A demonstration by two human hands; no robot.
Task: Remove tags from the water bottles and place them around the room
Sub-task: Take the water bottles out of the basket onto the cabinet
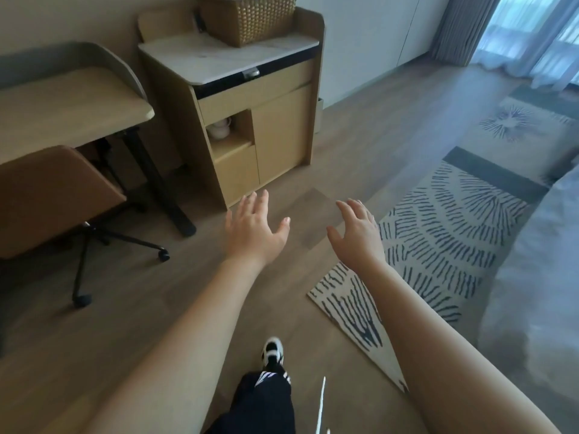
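Note:
No water bottle or tag shows in the head view. My left hand (255, 228) is stretched out in front of me over the wooden floor, palm down, fingers spread, holding nothing. My right hand (357, 233) hovers beside it at the same height, also open and empty, near the corner of the patterned rug. Both bare forearms reach in from the bottom of the view.
A wooden cabinet (282, 126) with a marble top carries a wicker basket (247, 18); a white pot (219, 128) sits in its niche. A desk (62, 104) and brown wheeled chair (47, 198) stand left. A patterned rug (445, 233) and bed edge (539, 277) lie right. Curtains hang far right.

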